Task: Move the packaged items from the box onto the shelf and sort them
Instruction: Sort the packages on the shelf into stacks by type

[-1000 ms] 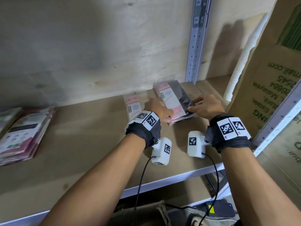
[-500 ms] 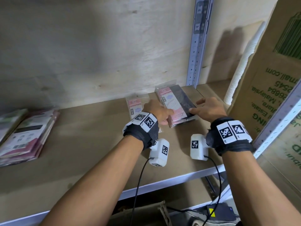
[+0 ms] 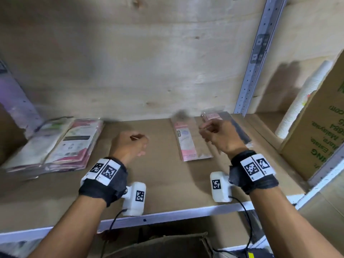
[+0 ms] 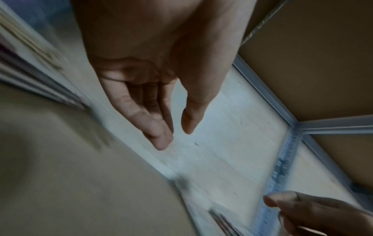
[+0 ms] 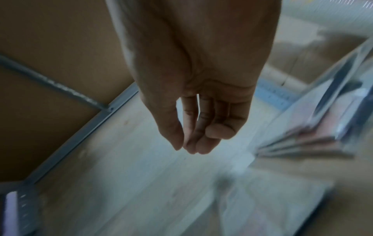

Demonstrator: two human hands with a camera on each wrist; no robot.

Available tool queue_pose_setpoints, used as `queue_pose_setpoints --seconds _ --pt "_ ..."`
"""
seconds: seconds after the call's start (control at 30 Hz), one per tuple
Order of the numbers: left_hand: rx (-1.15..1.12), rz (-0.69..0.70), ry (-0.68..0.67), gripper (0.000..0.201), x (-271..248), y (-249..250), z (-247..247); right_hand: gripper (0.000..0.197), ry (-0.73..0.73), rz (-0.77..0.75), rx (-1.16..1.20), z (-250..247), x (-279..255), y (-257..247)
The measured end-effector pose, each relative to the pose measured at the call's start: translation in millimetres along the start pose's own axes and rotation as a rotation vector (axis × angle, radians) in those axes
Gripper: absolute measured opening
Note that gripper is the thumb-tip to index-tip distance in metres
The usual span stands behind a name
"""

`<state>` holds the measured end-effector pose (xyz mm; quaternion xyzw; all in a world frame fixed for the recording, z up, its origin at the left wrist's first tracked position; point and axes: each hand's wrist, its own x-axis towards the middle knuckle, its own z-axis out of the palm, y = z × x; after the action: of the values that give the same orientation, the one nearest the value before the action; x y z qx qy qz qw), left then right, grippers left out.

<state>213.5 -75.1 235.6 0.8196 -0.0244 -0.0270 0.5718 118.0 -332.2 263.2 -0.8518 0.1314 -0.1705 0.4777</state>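
Observation:
A single pink packet (image 3: pixel 188 142) lies flat on the wooden shelf (image 3: pixel 163 183). Right of it, a stack of pink and dark packets (image 3: pixel 240 131) lies partly hidden behind my right hand (image 3: pixel 214 133). That hand hovers above the shelf with loosely curled fingers (image 5: pixel 193 143) and holds nothing. My left hand (image 3: pixel 134 144) hangs over bare shelf left of the single packet, fingers (image 4: pixel 159 140) relaxed, also holding nothing. Another pile of pink and white packets (image 3: pixel 61 146) lies at the shelf's left end. The top edge of a cardboard box (image 3: pixel 167 244) shows below the shelf.
A perforated metal upright (image 3: pixel 255 58) stands at the back right. Past it lean a sleeve of white cups (image 3: pixel 301 103) and a large printed carton (image 3: pixel 322 125). The shelf's white front rail (image 3: pixel 167 216) runs below my wrists. A plywood wall closes the back.
Both hands have let go of the pink and dark stack and drawn back. The left hand swung left, away from the packets. The head view has shifted, showing more of the left pile.

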Motion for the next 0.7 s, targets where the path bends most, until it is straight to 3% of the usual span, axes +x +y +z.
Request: queue_pose_setpoints --seconds 0.2,0.37,0.57,0.7 --pt "-0.026 0.024 0.162 0.022 9 -14 -91 0.016 -0.295 0.024 0.171 93 -16 -40" --pt "-0.019 -0.025 0.285 0.019 13 -32 -167 0.006 -0.455 0.056 0.203 183 -12 -80" --pt "-0.067 -0.069 0.342 0.020 7 -44 -222 0.019 -0.530 0.131 0.163 291 6 -132" --pt "-0.037 -0.097 0.334 0.021 3 -47 -233 0.030 -0.484 0.058 0.000 333 12 -146"
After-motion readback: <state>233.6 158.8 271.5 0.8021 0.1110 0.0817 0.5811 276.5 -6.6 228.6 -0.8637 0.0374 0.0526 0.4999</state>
